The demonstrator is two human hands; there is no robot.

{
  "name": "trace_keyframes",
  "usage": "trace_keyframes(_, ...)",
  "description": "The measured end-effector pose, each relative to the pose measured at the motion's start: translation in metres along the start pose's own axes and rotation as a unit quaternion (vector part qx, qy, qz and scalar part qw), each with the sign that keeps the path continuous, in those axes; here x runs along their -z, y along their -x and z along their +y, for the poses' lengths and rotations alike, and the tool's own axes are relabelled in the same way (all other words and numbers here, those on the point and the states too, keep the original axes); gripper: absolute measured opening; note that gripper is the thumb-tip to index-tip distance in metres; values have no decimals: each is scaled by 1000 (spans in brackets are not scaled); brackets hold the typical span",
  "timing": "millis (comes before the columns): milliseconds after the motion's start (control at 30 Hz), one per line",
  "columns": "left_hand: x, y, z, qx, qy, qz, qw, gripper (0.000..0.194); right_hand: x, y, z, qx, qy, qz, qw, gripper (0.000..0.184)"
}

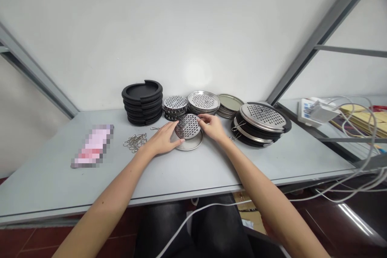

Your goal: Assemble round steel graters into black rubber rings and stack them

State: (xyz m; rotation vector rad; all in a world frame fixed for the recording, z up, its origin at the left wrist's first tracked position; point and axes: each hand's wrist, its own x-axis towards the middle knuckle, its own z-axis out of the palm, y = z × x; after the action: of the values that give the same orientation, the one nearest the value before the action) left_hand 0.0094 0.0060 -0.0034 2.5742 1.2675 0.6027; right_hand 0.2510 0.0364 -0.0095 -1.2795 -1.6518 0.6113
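A small perforated metal disc [189, 125] is tilted over a shallow round metal tray [193, 145] on the table in front of me. My right hand [213, 127] pinches the disc's upper right edge between thumb and fingers. On the opposite side, my left hand [163, 139] has its fingertips at the disc's left edge, while its thumb reaches over the tray's left side. Just behind stand a stack of small perforated discs [175, 102] and a stack of larger perforated metal plates [204, 100]. Metal wire clips [136, 142] lie in a pile left of my left hand.
Black round holders [142, 102] are stacked at the back left. Shallow metal trays [230, 102] stand at the back right, beside a pile of assembled black-and-metal units [261, 119] with wire clips. A blurred pink object [93, 145] lies left. White cables [370, 149] hang at right.
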Motion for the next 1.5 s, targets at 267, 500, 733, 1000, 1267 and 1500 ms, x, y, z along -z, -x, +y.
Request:
trace_keyframes(267, -1, 1, -6, 1, 7, 15, 1000, 80, 6, -2, 0, 45, -9, -49, 998, 26)
trace_keyframes(500, 5, 1, -3, 35, 0, -40, 999, 86, 13, -5, 2, 9, 4, -101, 995, 24)
trace_keyframes(733, 6, 1, -4, 66, 6, -54, 996, 63, 13, -3, 2, 9, 38, -112, 993, 17)
trace_keyframes(1000, 9, 2, -1, 51, -12, -50, 997, 73, 14, -2, -1, 33, 39, -68, 996, 19)
trace_keyframes(1267, 14, 3, 1, 49, -25, -104, 993, 99, 14, -2, 0, 24, 60, -108, 992, 18)
trace_keyframes(1500, 17, 3, -1, 32, -8, -112, 993, 108, 11, -2, 4, -3, 50, -135, 989, 25)
